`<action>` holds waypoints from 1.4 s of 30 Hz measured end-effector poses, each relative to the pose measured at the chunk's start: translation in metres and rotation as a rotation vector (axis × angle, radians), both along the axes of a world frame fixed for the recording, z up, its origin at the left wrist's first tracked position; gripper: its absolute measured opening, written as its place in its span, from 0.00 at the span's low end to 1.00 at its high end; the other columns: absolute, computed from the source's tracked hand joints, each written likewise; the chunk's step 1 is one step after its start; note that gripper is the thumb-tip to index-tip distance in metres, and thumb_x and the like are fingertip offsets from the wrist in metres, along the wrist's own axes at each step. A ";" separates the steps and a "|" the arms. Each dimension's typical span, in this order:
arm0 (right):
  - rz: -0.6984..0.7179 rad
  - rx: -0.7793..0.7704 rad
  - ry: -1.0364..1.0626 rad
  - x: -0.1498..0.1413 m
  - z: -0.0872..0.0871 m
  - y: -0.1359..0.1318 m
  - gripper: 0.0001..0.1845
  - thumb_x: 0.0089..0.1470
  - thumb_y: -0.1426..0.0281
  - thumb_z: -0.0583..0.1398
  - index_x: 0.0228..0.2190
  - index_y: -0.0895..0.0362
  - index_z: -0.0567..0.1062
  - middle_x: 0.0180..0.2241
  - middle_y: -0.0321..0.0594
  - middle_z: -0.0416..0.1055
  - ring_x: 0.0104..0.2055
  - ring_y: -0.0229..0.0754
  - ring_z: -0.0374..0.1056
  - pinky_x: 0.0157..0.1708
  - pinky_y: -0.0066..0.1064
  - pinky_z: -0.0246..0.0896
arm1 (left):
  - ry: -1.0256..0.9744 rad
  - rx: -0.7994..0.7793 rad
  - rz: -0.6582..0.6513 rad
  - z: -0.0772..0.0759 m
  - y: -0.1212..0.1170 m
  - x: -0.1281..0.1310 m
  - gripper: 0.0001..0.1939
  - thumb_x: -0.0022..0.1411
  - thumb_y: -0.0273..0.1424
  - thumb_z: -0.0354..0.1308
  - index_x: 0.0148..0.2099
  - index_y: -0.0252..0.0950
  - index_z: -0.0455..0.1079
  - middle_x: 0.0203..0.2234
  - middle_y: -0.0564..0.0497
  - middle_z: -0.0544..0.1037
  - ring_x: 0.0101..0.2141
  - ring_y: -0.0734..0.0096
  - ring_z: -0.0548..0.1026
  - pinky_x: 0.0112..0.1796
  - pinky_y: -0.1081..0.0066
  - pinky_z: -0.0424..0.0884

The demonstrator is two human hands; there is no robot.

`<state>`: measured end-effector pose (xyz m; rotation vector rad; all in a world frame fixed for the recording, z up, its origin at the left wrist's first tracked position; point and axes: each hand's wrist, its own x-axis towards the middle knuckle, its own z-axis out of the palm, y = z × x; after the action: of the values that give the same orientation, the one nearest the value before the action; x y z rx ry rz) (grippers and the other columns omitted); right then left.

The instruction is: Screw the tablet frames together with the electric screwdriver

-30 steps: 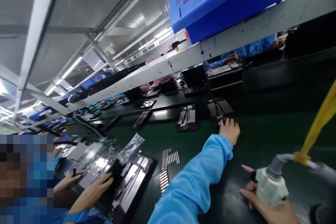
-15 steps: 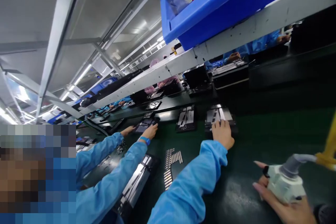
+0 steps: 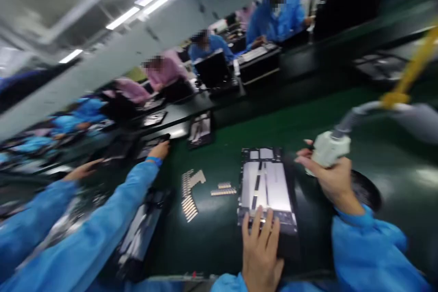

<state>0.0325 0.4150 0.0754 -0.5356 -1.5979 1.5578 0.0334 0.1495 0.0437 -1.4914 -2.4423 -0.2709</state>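
While the left hand (image 3: 260,255) is laid on the lower edge of a black-framed silver panel (image 3: 265,187), its fingers (image 3: 257,230) are spread, the tips pressed on the panel. That panel is placed on a green bench mat (image 3: 345,114), directly ahead of the fingertips. Small metal strips (image 3: 187,196) are set out in rows on the mat, left of the left fingers and well apart from them. A white handheld tool (image 3: 330,148) is gripped by the right hand (image 3: 337,180), its fingers curled around the tool's body. A grey hose (image 3: 352,114) is led away from the tool to a yellow strap (image 3: 393,98). Beyond the fingertips, a dark panel (image 3: 200,130) is laid on the mat. To the left, a co-worker's blue sleeve (image 3: 112,210) is seen, its hand (image 3: 159,149) reaching a dark tray (image 3: 148,148).
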 end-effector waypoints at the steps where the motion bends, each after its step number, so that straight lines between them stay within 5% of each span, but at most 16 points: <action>1: 0.017 -0.015 0.008 -0.003 0.008 -0.002 0.23 0.43 0.64 0.69 0.42 0.58 0.74 0.30 0.40 0.76 0.31 0.43 0.73 0.39 0.40 0.70 | -0.012 -0.025 -0.036 0.003 -0.001 0.001 0.35 0.57 0.39 0.56 0.65 0.37 0.57 0.64 0.49 0.57 0.65 0.49 0.50 0.62 0.42 0.48; 4: 0.036 -0.017 -0.003 -0.005 0.022 -0.003 0.18 0.43 0.62 0.68 0.35 0.59 0.75 0.23 0.38 0.74 0.24 0.41 0.70 0.32 0.37 0.69 | -0.060 -0.120 -0.078 0.013 0.008 -0.005 0.47 0.53 0.50 0.58 0.68 0.34 0.49 0.66 0.41 0.52 0.65 0.40 0.46 0.58 0.31 0.47; 7: 0.015 0.031 -0.031 0.001 0.026 -0.003 0.20 0.45 0.62 0.67 0.39 0.59 0.74 0.19 0.32 0.68 0.19 0.37 0.64 0.26 0.33 0.65 | -0.112 -0.179 -0.115 0.019 0.023 -0.011 0.56 0.48 0.57 0.59 0.69 0.32 0.44 0.67 0.38 0.47 0.65 0.34 0.43 0.54 0.26 0.49; 14: -0.056 0.262 -0.147 0.016 0.037 0.014 0.16 0.40 0.63 0.70 0.28 0.58 0.73 0.19 0.30 0.64 0.21 0.34 0.59 0.23 0.28 0.58 | -0.115 -0.149 -0.357 0.014 0.042 -0.005 0.32 0.59 0.30 0.56 0.65 0.32 0.56 0.64 0.46 0.59 0.66 0.47 0.47 0.60 0.37 0.52; 21: -0.051 -0.128 0.031 0.032 0.029 0.044 0.18 0.38 0.62 0.70 0.27 0.58 0.70 0.13 0.28 0.64 0.13 0.35 0.61 0.16 0.29 0.58 | -0.129 -0.093 -0.331 0.019 0.056 -0.005 0.29 0.56 0.32 0.62 0.60 0.39 0.63 0.64 0.43 0.58 0.64 0.40 0.51 0.55 0.30 0.54; 27: -0.101 -0.152 0.087 0.038 0.018 0.045 0.15 0.38 0.68 0.70 0.28 0.57 0.71 0.13 0.28 0.66 0.14 0.34 0.61 0.17 0.29 0.61 | -0.256 -0.026 -0.026 0.012 0.014 -0.033 0.56 0.46 0.36 0.70 0.70 0.45 0.41 0.68 0.37 0.34 0.64 0.30 0.42 0.52 0.28 0.55; 32: -0.131 -0.139 0.039 0.040 0.012 0.045 0.12 0.39 0.67 0.68 0.26 0.57 0.71 0.13 0.29 0.66 0.15 0.35 0.62 0.19 0.31 0.61 | -0.448 0.086 0.173 -0.010 -0.011 -0.047 0.43 0.55 0.37 0.63 0.68 0.51 0.48 0.64 0.48 0.58 0.57 0.46 0.66 0.48 0.52 0.75; 35: -0.156 -0.148 0.031 0.042 0.009 0.046 0.13 0.39 0.67 0.68 0.26 0.57 0.72 0.13 0.29 0.65 0.15 0.35 0.60 0.19 0.31 0.61 | -0.427 0.121 0.223 -0.012 -0.012 -0.044 0.38 0.59 0.38 0.60 0.67 0.54 0.50 0.62 0.53 0.63 0.54 0.53 0.71 0.43 0.59 0.78; 38: -0.154 -0.146 0.022 0.042 0.008 0.046 0.13 0.39 0.66 0.68 0.28 0.57 0.73 0.13 0.29 0.64 0.14 0.35 0.60 0.19 0.30 0.60 | -0.294 0.180 0.131 -0.007 -0.005 -0.036 0.39 0.60 0.35 0.60 0.68 0.56 0.45 0.66 0.54 0.55 0.58 0.51 0.66 0.50 0.53 0.73; 42: -0.156 -0.130 0.010 0.040 0.008 0.046 0.13 0.39 0.66 0.68 0.28 0.57 0.72 0.13 0.29 0.65 0.15 0.35 0.60 0.19 0.30 0.60 | -0.159 0.145 -0.121 -0.001 0.019 -0.021 0.43 0.61 0.33 0.59 0.70 0.52 0.37 0.69 0.49 0.43 0.65 0.43 0.48 0.58 0.35 0.52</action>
<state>0.0721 0.4613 0.0832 -0.7056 -1.4186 1.5506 0.0125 0.1686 0.0424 -1.6109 -2.3947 -0.5993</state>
